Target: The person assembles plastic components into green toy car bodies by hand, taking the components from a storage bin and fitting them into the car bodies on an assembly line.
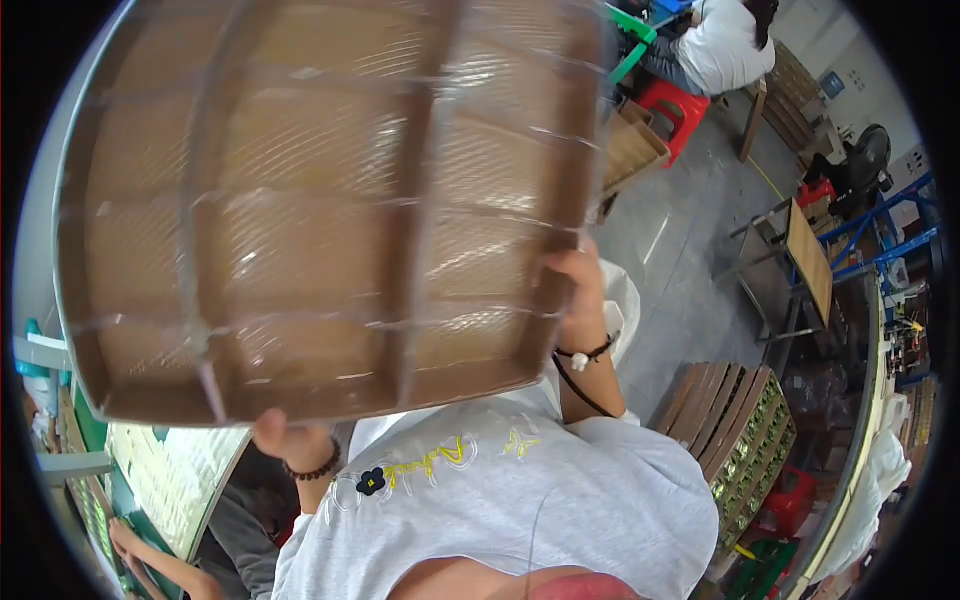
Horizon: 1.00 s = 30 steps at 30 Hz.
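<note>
Brown compartment tray [310,260] gripped by both hands

The tray is held up in front of the person's chest, its ribbed, compartmented face toward the viewer and slightly blurred; thin ribs divide it into rectangular cells with glossy, textured floors. The left hand [290,445] is at the tray's lower edge, fingers grasping the rim, thumb tip visible, remaining fingers hidden by the tray; the right hand [582,285] is at the tray's right side, fingers grasping the wall near the lower corner, thumb over the rim. Below the tray is the person's pale grey shirt [560,490]; below and left of it, a pale, shiny panel [170,480] and another person's forearm [170,568]; beyond its upper right, a red stool [680,115] and a seated co-worker in white [725,45]; right of and lower than it, stacked brown trays [700,410] with shiny green pieces [752,450] in rows.
</note>
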Tool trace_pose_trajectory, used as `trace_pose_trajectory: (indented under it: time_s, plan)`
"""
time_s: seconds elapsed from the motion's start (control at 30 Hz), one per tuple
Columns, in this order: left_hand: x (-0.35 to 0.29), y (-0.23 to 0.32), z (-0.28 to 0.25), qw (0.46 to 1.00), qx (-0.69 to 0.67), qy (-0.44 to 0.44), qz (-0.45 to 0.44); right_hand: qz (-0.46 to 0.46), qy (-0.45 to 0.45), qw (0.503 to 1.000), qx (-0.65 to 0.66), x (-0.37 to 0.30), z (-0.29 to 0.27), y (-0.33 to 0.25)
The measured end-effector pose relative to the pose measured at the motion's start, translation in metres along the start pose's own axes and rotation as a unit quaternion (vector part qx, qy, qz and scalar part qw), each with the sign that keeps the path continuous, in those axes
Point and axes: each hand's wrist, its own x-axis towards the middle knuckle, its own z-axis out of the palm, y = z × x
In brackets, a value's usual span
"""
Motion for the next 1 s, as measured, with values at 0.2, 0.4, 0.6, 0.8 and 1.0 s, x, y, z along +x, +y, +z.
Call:
trace_pose_trajectory:
  time_s: [0.2, 0.4, 0.6, 0.8, 1.0]
  plan:
    - [0.064, -0.055, 0.063, 0.971, -0.029, -0.195, -0.138, -0.197, 0.167, 0.966, 0.008, -0.031, -0.071, -0.023]
    - [0.04, -0.132, 0.132, 0.803, 0.435, -0.374, 0.162, -0.268, 0.257, 0.927, 0.043, -0.082, -0.099, -0.089]
    - [0.008, -0.173, 0.131, 0.694, 0.431, -0.552, 0.168, -0.397, 0.477, 0.769, -0.149, -0.117, -0.154, -0.117]
    - [0.014, -0.166, 0.102, 0.74, 0.418, -0.525, 0.041, -0.478, 0.582, 0.658, -0.026, -0.124, -0.165, -0.108]
    - [0.017, -0.167, 0.077, 0.808, 0.363, -0.458, -0.066, -0.499, 0.63, 0.595, -0.011, -0.105, -0.244, -0.081]
